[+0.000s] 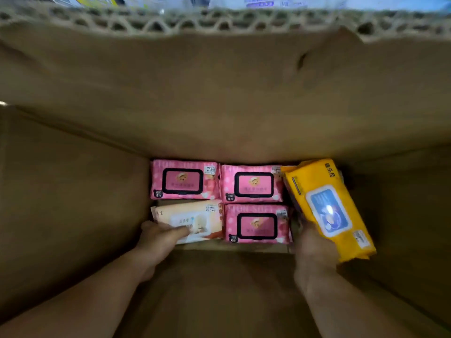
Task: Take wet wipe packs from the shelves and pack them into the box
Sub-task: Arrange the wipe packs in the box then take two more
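Yellow pack (327, 206), gripped in the right hand (314, 250), should slide flat beside the pink packs (253, 184) while the left hand (158, 240) presses the cream pack (195, 215).

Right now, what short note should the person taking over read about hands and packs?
Left hand rests flat on the cream plastic wipe pack, near-left on the floor of the brown cardboard box.
Right hand grips the yellow plastic wipe pack, tilted at the box's right side.
Done: three pink plastic wipe packs lie flat beside the cream one.
To do: seat the yellow pack, fetch more.
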`<control>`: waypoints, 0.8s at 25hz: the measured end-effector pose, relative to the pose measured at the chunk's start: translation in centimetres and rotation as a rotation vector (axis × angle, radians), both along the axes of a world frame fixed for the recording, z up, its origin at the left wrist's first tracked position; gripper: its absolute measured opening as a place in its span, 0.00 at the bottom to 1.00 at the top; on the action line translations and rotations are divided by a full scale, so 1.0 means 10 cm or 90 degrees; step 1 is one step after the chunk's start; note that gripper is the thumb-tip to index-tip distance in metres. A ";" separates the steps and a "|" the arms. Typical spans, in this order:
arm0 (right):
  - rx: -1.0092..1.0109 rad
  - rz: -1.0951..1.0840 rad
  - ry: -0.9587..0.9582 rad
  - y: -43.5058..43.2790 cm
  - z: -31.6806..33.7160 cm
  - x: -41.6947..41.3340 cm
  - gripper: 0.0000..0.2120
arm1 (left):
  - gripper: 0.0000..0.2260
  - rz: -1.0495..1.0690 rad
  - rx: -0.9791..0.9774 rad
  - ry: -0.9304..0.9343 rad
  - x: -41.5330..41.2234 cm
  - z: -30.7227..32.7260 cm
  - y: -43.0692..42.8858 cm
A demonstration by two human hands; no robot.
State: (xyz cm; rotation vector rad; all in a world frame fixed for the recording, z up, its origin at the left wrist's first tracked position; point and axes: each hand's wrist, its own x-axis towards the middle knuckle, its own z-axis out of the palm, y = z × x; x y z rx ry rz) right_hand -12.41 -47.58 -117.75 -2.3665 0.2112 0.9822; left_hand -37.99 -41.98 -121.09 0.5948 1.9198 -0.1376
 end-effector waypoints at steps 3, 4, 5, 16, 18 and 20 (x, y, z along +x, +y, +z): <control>-0.007 0.042 0.044 -0.16 0.01 0.02 0.06 | 0.26 -0.032 0.026 -0.001 -0.08 -0.11 -0.09; -0.012 0.110 0.082 -0.18 -0.04 -0.01 0.05 | 0.28 -0.029 0.043 -0.003 -0.09 -0.14 -0.09; -0.012 0.205 0.120 -0.15 -0.06 -0.05 0.06 | 0.30 -0.028 0.041 -0.012 -0.12 -0.16 -0.10; -0.207 0.358 0.190 0.03 -0.85 0.12 0.61 | 0.19 0.079 0.002 -0.090 -0.13 -0.23 0.06; -0.132 0.333 0.222 -0.10 -0.84 0.22 0.59 | 0.21 0.059 0.018 -0.090 -0.18 -0.28 0.05; -0.063 0.325 0.267 -0.11 -0.71 0.23 0.42 | 0.25 0.031 0.025 -0.108 -0.22 -0.25 0.04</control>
